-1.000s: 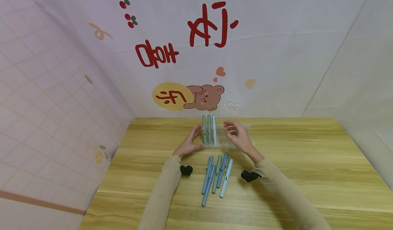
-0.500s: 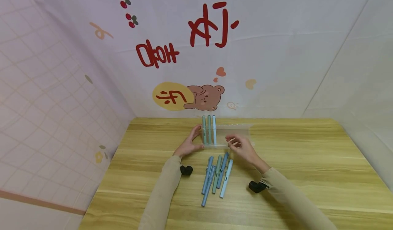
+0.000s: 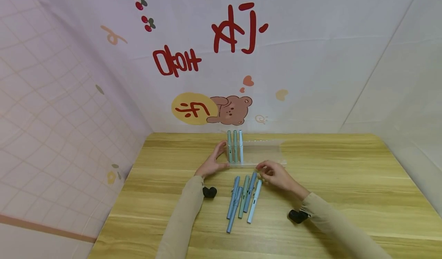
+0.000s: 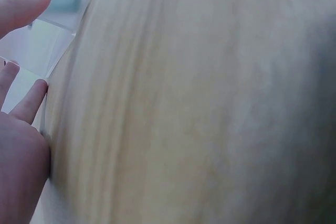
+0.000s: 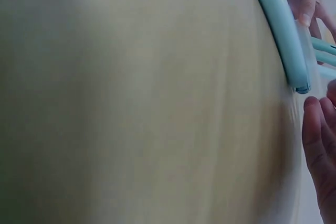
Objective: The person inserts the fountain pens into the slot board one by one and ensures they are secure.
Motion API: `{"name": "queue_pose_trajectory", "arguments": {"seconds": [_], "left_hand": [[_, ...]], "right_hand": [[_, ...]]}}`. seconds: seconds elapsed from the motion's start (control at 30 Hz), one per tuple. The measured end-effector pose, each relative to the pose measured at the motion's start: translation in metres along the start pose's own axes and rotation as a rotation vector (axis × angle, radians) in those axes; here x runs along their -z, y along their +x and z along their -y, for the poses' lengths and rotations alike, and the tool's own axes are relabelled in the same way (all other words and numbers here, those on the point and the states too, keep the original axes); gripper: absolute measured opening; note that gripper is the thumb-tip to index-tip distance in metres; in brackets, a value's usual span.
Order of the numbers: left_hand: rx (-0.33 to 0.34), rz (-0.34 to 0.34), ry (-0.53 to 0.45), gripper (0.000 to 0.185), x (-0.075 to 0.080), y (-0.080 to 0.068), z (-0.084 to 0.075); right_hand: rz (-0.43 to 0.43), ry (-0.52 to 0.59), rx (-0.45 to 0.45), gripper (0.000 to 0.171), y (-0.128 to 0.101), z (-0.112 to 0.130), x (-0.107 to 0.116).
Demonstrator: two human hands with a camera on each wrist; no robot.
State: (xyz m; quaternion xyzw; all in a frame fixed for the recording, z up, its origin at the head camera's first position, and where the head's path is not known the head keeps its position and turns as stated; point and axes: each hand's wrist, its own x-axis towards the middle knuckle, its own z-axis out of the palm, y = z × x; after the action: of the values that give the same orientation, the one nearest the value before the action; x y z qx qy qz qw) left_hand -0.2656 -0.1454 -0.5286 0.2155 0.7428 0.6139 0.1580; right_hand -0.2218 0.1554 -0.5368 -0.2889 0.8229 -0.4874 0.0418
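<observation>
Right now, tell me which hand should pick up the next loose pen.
Right hand: it hovers at the tips of the loose pens. The left hand rests against the clear rack.

Place: a makeshift recording booth.
Evidence: cartoon-printed cloth backdrop (image 3: 221,59) draped as walls around one wooden table (image 3: 345,182).

rack (image 3: 266,151) at table (image 3: 345,182) rear | three pens (image 3: 235,147) upright in it (left end) | five pens (image 3: 243,199) lying before it
</observation>
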Motion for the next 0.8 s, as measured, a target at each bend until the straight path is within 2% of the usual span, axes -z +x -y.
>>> {"name": "queue_pose_trajectory", "arguments": {"seconds": [0.23,0.47,0.7,0.8], "left_hand": [[-0.015,-0.066,0.038,0.096,-0.003,0.007,0.023],[-0.007,-0.089,0.040,0.095,-0.002,0.008,0.025],[-0.012,-0.081,0.053,0.095,-0.001,0.008,0.026],[-0.021,-0.069,0.043,0.095,-0.001,0.008,0.024]], "right_hand": [[0.090,-0.016,0.043,0.018,-0.011,0.016,0.008],[0.166,0.023,0.047,0.020,-0.015,0.020,0.012],[0.179,0.035,0.080,0.021,-0.016,0.020,0.012],[0.175,0.033,0.067,0.020,-0.017,0.021,0.011]]}}
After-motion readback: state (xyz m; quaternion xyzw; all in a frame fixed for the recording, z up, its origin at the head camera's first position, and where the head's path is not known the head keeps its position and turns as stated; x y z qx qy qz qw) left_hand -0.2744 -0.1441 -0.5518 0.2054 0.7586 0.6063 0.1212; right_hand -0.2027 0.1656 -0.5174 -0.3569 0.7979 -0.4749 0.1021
